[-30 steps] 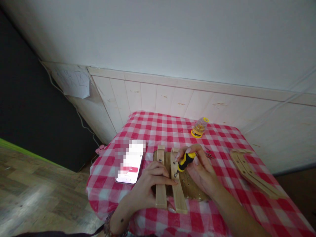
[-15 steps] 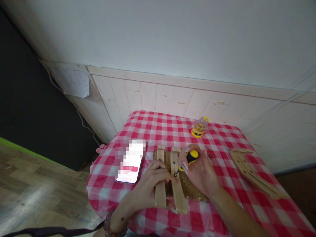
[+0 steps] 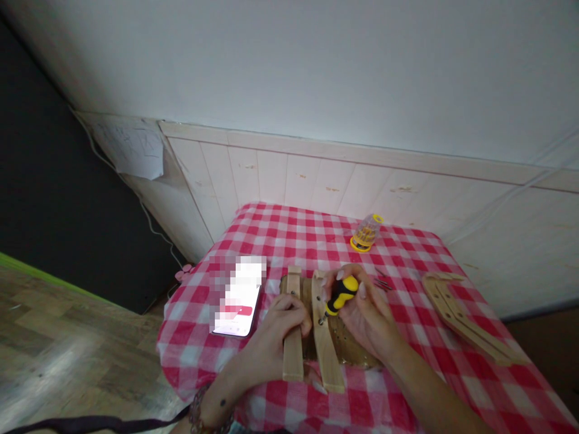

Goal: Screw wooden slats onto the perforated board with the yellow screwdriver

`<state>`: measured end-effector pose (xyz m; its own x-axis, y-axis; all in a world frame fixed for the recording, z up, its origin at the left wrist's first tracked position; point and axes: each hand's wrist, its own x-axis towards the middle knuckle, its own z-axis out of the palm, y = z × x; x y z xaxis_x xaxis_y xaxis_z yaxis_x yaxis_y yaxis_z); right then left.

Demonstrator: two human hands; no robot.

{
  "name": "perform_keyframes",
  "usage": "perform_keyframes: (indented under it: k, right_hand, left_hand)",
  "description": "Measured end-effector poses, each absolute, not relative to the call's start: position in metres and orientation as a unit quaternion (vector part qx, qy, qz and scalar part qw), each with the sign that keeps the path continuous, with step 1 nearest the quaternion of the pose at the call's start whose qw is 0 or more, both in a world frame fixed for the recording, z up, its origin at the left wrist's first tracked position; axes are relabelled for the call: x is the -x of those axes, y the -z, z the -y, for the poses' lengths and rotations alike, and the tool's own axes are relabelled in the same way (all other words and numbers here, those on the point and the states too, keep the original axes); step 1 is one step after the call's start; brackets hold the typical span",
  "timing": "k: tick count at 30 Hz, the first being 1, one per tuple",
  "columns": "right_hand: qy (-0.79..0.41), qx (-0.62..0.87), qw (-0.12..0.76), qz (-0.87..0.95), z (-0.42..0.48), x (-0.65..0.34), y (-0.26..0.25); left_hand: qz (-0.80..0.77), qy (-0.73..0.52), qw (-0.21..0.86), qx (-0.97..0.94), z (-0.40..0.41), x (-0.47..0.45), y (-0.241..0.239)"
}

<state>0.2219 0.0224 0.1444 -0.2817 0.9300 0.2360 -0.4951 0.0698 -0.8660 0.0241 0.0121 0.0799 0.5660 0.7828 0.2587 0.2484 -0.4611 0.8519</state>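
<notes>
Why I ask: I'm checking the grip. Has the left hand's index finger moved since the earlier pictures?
Yes: the index finger has drawn back leftward, toward the stationary phone.

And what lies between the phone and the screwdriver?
The head view shows the left hand, two wooden strips and part of a brown board between phone and screwdriver.

Light is dim, cool and diffuse, its source out of view; the smooth pale painted wall [image 3: 344, 78] greys softly toward the top corners; the tall matte black panel [image 3: 67, 211] sinks into near-uniform darkness; a whitish glare streaks the brown wood-look floor [image 3: 45, 374]; the flat rectangular phone [image 3: 244, 292] has a blown-out white screen, partly covered by blocky pixelation; wide-angle distortion makes uprights lean near the edges; fine detail on the yellow-and-black-handled screwdriver [image 3: 342, 294] is soft.
</notes>
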Motion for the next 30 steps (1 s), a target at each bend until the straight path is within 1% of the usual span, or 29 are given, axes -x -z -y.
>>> perform_keyframes:
  k: [10,14,24,27,30]
  right_hand:
    - [-0.662,0.225,0.561,0.443,-0.0236,-0.2212,-0.1443]
    - [-0.683,0.226,0.541,0.436,-0.0256,-0.2239,-0.1415]
    - [-0.646,0.210,0.543,0.495,-0.0250,-0.2270,-0.1442]
    - [-0.649,0.210,0.539,0.495,-0.0234,-0.2260,-0.1455]
    - [-0.644,0.211,0.556,0.481,-0.0222,-0.2237,-0.1453]
  left_hand:
    - [-0.330,-0.328,0.404,-0.788,-0.0111,-0.0243,-0.0803]
    - [-0.328,-0.334,0.405,-0.785,-0.0114,-0.0242,-0.0786]
    - [-0.313,-0.346,0.417,-0.780,-0.0115,-0.0247,-0.0829]
    - [-0.309,-0.350,0.419,-0.779,-0.0114,-0.0254,-0.0822]
    - [-0.306,-0.355,0.415,-0.779,-0.0113,-0.0259,-0.0812]
